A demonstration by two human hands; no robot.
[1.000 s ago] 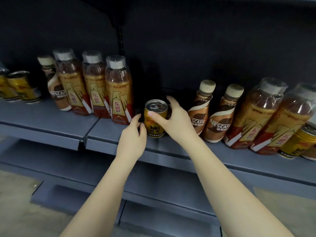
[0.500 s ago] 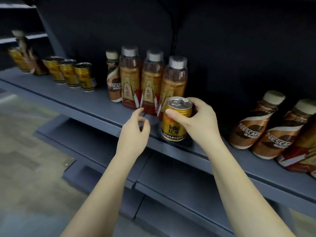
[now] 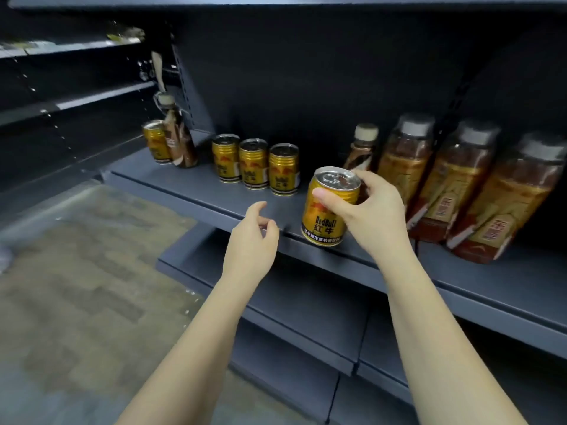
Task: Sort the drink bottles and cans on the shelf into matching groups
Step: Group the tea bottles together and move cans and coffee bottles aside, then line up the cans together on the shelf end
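Both bare forearms reach forward; the right hand [image 3: 365,210] grips a can [image 3: 329,207], the left hand [image 3: 253,240] hovers, fingers loosely curled.

This is a shop aisle, or a mock-up of one: dark grey metal gondola shelving [image 3: 196,191] runs in tiers, backed by dark panels and a slotted upright [image 3: 187,96] of the kind that takes adjustable brackets. The stock is packaged drinks set in rows facing outward, with gold cans [image 3: 253,164] side by side, tall amber tea bottles [image 3: 454,179] with white caps, and brown coffee bottles [image 3: 179,139]. More bare shelves [image 3: 76,99] stand to the left above a worn, patchy concrete floor [image 3: 76,271]
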